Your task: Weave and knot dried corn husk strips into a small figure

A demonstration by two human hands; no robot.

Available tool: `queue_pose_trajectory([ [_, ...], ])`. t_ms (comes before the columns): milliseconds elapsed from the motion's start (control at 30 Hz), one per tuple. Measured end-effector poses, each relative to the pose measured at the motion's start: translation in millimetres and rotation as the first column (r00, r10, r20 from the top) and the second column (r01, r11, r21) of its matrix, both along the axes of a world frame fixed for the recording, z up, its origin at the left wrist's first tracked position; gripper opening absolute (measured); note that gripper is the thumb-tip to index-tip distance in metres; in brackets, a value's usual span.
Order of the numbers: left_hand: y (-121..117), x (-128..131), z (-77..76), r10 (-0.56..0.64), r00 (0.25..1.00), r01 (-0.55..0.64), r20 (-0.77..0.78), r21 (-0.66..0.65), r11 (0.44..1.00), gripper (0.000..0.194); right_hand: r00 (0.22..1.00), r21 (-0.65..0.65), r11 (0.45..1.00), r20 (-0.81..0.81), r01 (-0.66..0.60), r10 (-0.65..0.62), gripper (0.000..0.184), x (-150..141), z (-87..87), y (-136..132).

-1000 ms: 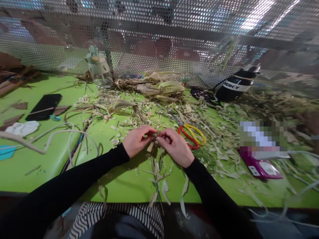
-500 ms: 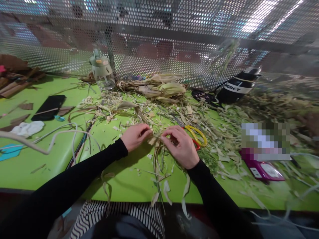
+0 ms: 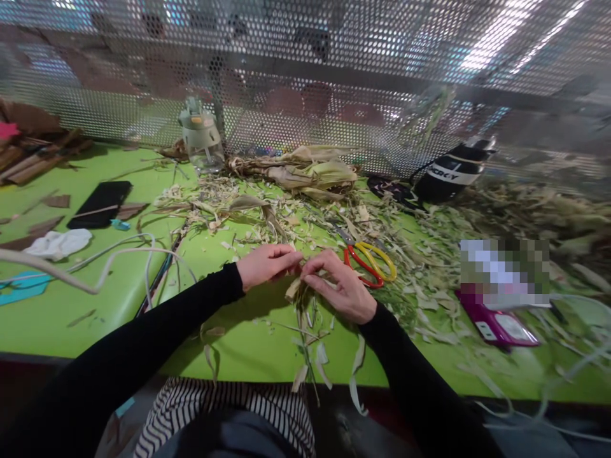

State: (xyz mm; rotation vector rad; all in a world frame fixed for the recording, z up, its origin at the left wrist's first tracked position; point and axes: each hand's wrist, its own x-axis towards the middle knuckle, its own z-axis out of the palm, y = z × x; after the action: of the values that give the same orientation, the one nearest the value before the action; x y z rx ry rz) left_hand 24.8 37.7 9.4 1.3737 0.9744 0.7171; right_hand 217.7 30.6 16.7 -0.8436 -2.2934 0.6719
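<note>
Right hand (image 3: 341,289) has its fingers pinched on a crinkly, tan-green dried-husk bundle (image 3: 293,290), low over the smooth lime-green counter (image 3: 243,346). Left hand's (image 3: 265,265) fingers curl just beside it, can't tell if they're gripping. Red-and-yellow looped metal scissors (image 3: 352,245) lie among papery, curly pale shavings (image 3: 423,291).

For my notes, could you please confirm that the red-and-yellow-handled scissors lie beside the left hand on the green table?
Not quite: the head view shows the red-and-yellow-handled scissors beside the right hand, on the green table.
</note>
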Motion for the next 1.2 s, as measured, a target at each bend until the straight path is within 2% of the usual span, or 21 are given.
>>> queue_pose_trajectory([
  [100,0.1,3.2,-3.4,0.074,0.971,-0.026,0.229,-0.203,0.979,0.032,1.000,-0.014,1.000,-0.016,-0.014,0.014,0.007,2.2,-0.7,2.8],
  [200,2.0,4.7,-6.3,0.151,0.907,-0.018,0.393,-0.322,0.947,0.033,0.995,-0.012,0.997,-0.065,-0.076,0.075,0.007,3.4,-1.5,3.8],
  [300,2.4,4.2,-4.1,0.129,0.891,0.057,0.435,-0.389,0.919,0.034,0.981,-0.046,0.987,-0.125,-0.155,0.149,0.008,3.5,-1.6,3.0],
  [400,1.3,2.2,1.9,0.118,0.911,0.072,0.395,-0.433,0.899,0.031,0.986,-0.067,0.987,-0.094,-0.143,0.137,0.008,2.6,0.0,1.0],
  [533,-0.7,0.2,8.5,0.155,0.907,-0.015,0.392,-0.337,0.942,0.027,1.000,0.017,1.000,-0.029,-0.011,0.012,0.007,0.6,2.9,-1.4],
  [667,-1.5,1.9,9.1,0.208,0.895,-0.068,0.395,-0.339,0.938,0.029,0.999,0.096,0.995,-0.017,0.035,-0.034,0.007,-1.7,4.5,-2.8],
  [833,1.9,0.9,5.6,0.130,0.929,-0.037,0.346,-0.263,0.964,0.033,0.993,0.184,0.983,0.106,0.028,-0.048,0.011,-6.1,5.8,-4.9],
  [933,3.2,-1.2,3.3,0.121,0.957,-0.070,0.265,-0.192,0.979,0.034,0.991,0.157,0.987,0.124,0.039,-0.058,0.013,-7.1,1.8,-3.8],
  [1033,2.1,-0.6,-0.3,0.095,0.987,-0.084,0.129,-0.087,0.993,0.033,0.995,0.025,0.997,0.065,0.078,-0.079,0.011,-5.7,-7.1,0.4],
  [1100,1.1,1.0,-4.0,0.057,0.995,-0.052,0.087,-0.057,0.997,0.028,0.992,-0.042,0.991,-0.011,0.125,-0.126,0.010,-4.2,-12.5,4.2],
  [1200,0.8,3.0,-11.1,-0.019,0.995,0.021,0.099,-0.022,1.000,0.017,0.978,0.034,0.980,-0.082,0.194,-0.191,0.009,-3.6,-15.6,7.9],
])
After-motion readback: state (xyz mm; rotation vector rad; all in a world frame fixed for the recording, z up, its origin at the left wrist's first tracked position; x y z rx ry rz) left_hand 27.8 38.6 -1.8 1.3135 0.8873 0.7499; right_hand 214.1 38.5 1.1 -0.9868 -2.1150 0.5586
